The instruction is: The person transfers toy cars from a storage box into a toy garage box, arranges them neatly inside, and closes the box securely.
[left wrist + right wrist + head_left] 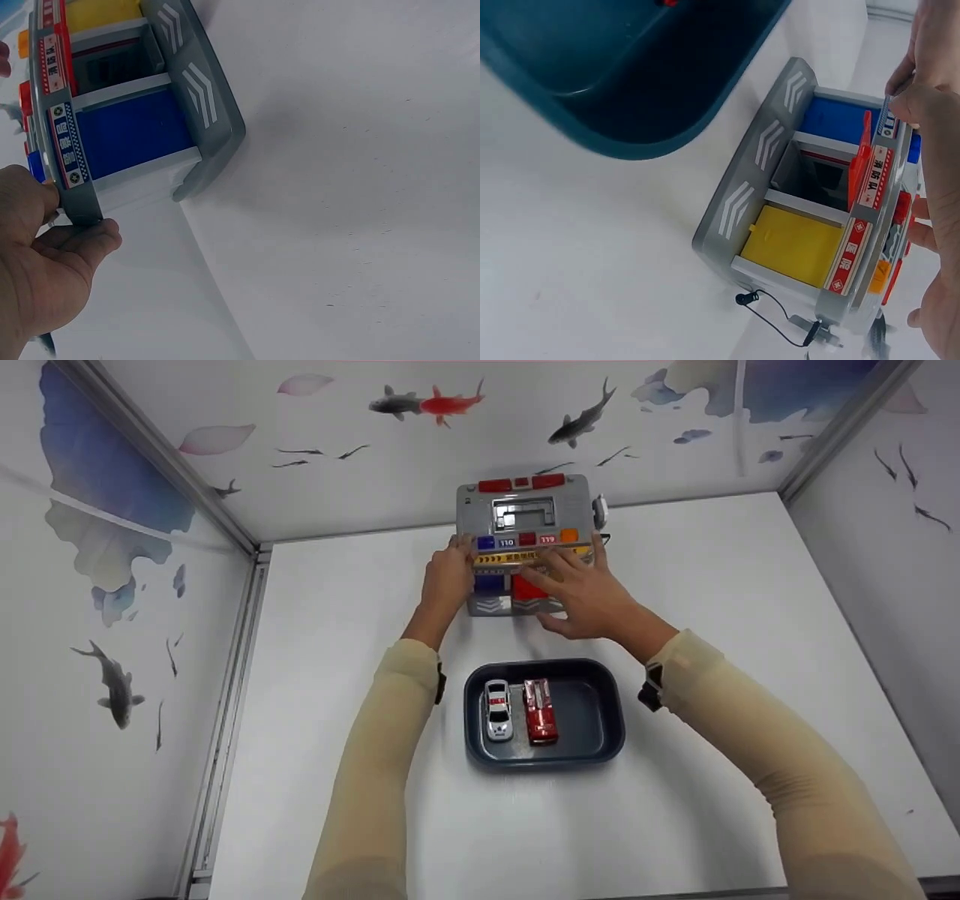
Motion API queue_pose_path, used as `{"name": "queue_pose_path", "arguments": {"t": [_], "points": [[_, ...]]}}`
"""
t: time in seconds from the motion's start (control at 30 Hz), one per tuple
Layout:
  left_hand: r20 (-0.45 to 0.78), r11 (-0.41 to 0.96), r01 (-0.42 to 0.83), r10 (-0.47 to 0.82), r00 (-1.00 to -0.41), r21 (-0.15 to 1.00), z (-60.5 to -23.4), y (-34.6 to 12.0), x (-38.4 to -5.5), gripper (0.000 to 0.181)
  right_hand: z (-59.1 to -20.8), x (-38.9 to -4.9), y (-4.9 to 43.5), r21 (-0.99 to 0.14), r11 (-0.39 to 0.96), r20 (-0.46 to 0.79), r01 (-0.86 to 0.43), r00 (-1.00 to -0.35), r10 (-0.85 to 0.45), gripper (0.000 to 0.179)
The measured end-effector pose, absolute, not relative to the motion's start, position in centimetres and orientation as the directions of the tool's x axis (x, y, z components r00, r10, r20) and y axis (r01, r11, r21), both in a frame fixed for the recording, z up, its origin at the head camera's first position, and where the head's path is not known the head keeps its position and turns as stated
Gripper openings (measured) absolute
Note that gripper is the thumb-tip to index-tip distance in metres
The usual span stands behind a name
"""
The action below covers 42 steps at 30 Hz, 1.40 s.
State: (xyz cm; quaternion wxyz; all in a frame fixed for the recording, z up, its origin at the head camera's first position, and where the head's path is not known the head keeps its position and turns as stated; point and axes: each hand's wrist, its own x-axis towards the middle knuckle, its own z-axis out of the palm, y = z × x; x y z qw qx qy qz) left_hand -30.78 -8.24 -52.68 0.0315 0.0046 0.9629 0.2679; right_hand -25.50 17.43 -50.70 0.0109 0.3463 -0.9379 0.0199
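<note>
A grey toy rescue station (466, 514) stands against the back wall. Its front has a blue door (139, 127), a yellow door (791, 244) and a raised red door (860, 161) over an open middle bay. My left hand (448, 577) grips the station's left edge between thumb and fingers. Across its front and top spreads my right hand (592, 596), with fingers extended near the row of colored buttons; exactly what they touch is partly hidden. In a dark blue tray (616, 720) lie a white toy police car (498, 711) and a red toy fire truck (540, 711).
The tray sits on the white table (337, 675) in front of the station, between both forearms. A thin black cord (780, 311) hangs at the station's yellow end. Printed panels close in the back and both sides.
</note>
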Motion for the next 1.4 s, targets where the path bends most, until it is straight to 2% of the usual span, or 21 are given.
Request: {"name": "queue_pose_path", "arguments": {"t": [0.2, 0.77, 1.0, 1.27, 1.4], "points": [[-0.067, 0.867, -0.014, 0.022, -0.998, 0.499, -52.5, -8.3, -30.8, 0.047, -51.4, -23.6, 17.8, 0.008, 0.723, 0.050, -0.691, -0.721, -0.691, 0.074], [-0.070, 0.870, -0.014, 0.023, -0.997, 0.492, -52.5, -8.2, -30.7, 0.048, -53.8, -17.6, 18.2, -0.003, 0.587, 0.021, -0.809, -0.587, -0.809, 0.071], [-0.063, 0.867, -0.015, 0.019, -0.998, 0.499, -52.7, -8.2, -30.5, 0.050, -55.3, -16.1, 18.5, 0.030, 0.534, 0.073, -0.845, -0.530, -0.845, 0.072], [-0.053, 0.870, -0.013, 0.014, -0.999, 0.493, -52.5, -8.1, -30.4, 0.048, -55.8, -15.0, 18.3, 0.041, 0.493, 0.020, -0.869, -0.492, -0.870, 0.076], [-0.057, 0.872, -0.010, 0.021, -0.998, 0.489, -52.5, -8.1, -30.4, 0.049, -56.0, -14.7, 18.2, 0.054, 0.492, -0.007, -0.869, -0.493, -0.870, 0.078]]}}
